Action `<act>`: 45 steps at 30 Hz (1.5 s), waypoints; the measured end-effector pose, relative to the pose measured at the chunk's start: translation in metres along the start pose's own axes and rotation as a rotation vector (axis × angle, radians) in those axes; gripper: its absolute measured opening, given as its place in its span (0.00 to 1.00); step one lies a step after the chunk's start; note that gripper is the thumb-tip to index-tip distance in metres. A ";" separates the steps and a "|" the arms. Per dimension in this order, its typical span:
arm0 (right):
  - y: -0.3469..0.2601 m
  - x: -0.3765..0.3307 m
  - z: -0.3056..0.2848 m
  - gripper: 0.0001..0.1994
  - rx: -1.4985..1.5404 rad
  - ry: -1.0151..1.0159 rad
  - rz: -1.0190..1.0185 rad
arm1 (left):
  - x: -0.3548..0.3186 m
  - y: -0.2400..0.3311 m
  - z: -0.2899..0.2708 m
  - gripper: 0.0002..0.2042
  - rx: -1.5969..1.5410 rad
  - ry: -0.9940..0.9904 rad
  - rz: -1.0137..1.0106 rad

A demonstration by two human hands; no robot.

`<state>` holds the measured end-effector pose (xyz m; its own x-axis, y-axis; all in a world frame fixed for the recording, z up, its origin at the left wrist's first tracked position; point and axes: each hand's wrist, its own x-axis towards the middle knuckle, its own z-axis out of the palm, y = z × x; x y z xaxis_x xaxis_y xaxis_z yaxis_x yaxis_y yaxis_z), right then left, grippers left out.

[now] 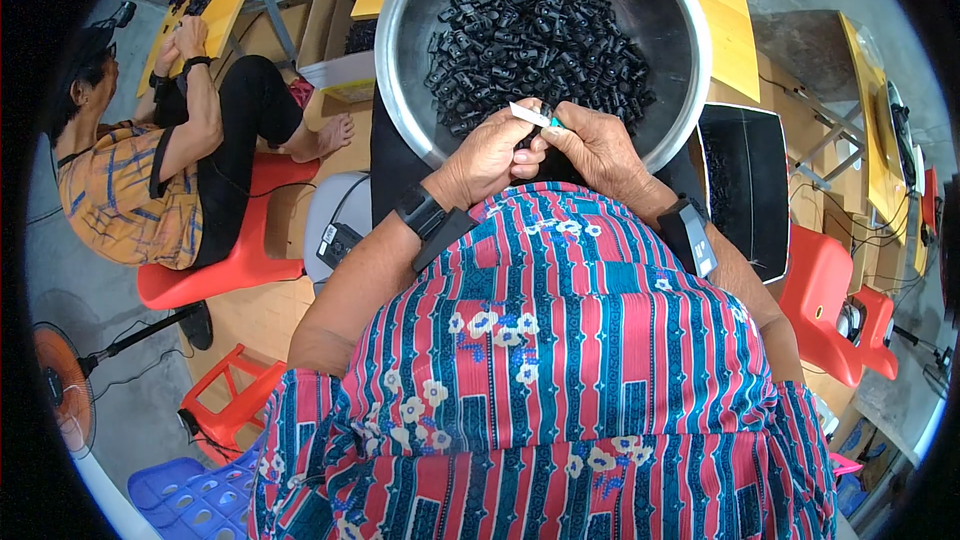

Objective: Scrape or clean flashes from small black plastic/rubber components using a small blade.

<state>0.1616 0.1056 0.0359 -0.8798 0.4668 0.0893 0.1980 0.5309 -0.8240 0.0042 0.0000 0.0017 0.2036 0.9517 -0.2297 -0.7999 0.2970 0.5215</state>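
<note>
Both of my hands meet over the near rim of a wide metal basin [393, 70]. Heaped inside it are many small black plastic parts [530, 50]. My left hand [492, 152] is closed, with a small black plastic part [541, 112] pinched at its fingertips, mostly hidden by the fingers. In the closed fingers of my right hand [600, 145] is a small knife-like tool with a flat whitish blade [528, 115] and a bit of teal near the grip. The blade points left, across the black part; whether it touches it I cannot tell.
The basin rests by a yellow tabletop [735, 10]. Right of it stands an open white-edged box [745, 190] with black parts. Red stools [820, 305] stand at right. On the left a co-worker [150, 170] sits near a cardboard box [335, 10], a fan [65, 390] and a blue plastic stool [190, 495].
</note>
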 end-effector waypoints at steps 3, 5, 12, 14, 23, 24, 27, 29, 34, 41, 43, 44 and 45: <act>0.002 0.000 0.000 0.16 -0.002 0.005 -0.018 | 0.000 0.000 0.001 0.07 0.024 0.006 0.005; 0.003 0.000 0.001 0.16 0.000 0.011 -0.030 | 0.000 -0.001 0.001 0.07 0.022 0.021 0.009; 0.005 -0.001 0.004 0.15 -0.004 0.019 -0.033 | 0.000 -0.001 0.001 0.07 0.035 0.021 0.004; 0.005 0.000 0.005 0.15 -0.013 0.028 -0.039 | 0.001 -0.001 -0.002 0.06 0.046 0.009 0.010; 0.006 0.001 0.003 0.14 0.008 0.038 -0.056 | 0.001 -0.001 0.001 0.05 0.015 0.032 0.015; 0.009 0.002 0.004 0.14 0.004 0.038 -0.071 | 0.001 -0.001 0.000 0.05 0.017 0.033 0.016; 0.008 0.001 0.004 0.15 0.004 0.036 -0.085 | 0.001 -0.001 -0.001 0.06 0.002 0.025 0.012; 0.006 0.001 0.004 0.15 0.007 0.035 -0.083 | 0.000 -0.001 -0.001 0.06 -0.011 0.009 0.014; 0.006 0.001 0.003 0.15 -0.007 0.018 -0.054 | 0.000 0.000 0.000 0.06 0.010 0.006 0.011; 0.005 0.002 0.003 0.14 0.018 0.006 -0.038 | 0.000 0.000 0.001 0.06 0.002 0.045 -0.001; 0.007 0.002 0.004 0.13 0.007 0.014 -0.064 | 0.000 0.000 0.000 0.06 -0.005 0.043 0.000; 0.006 0.002 0.003 0.13 0.007 0.013 -0.064 | 0.000 0.000 0.000 0.06 -0.013 0.040 0.000; 0.005 0.002 0.003 0.13 -0.002 0.008 -0.057 | 0.001 0.000 -0.001 0.06 -0.013 0.040 0.001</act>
<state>0.1594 0.1074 0.0306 -0.8864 0.4412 0.1402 0.1486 0.5578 -0.8166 0.0040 0.0004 0.0004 0.1807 0.9480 -0.2621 -0.8073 0.2952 0.5110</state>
